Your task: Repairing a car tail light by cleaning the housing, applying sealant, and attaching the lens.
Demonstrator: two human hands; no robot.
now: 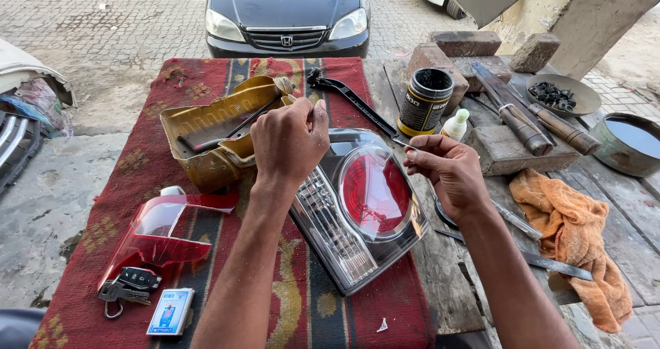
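Note:
A car tail lamp housing [357, 211] with a round red lens lies on a red patterned rug [144, 156]. My left hand [289, 143] hovers over the housing's upper left edge, fingers curled, thumb up; whether it pinches something small I cannot see. My right hand [447, 167] is just right of the housing, fingertips pinched on a thin metal tool [401, 141] that points toward the lamp. A loose red and clear lamp cover [161, 235] lies to the left.
A yellow cut container [213, 132] holds tools behind the left hand. A dark tin [425, 102], small white bottle [455, 124], bricks [467, 43], orange rag [574, 235], metal bowls [629, 143], car keys [130, 284] and a small box [170, 311] lie around. A black car [287, 12] stands beyond.

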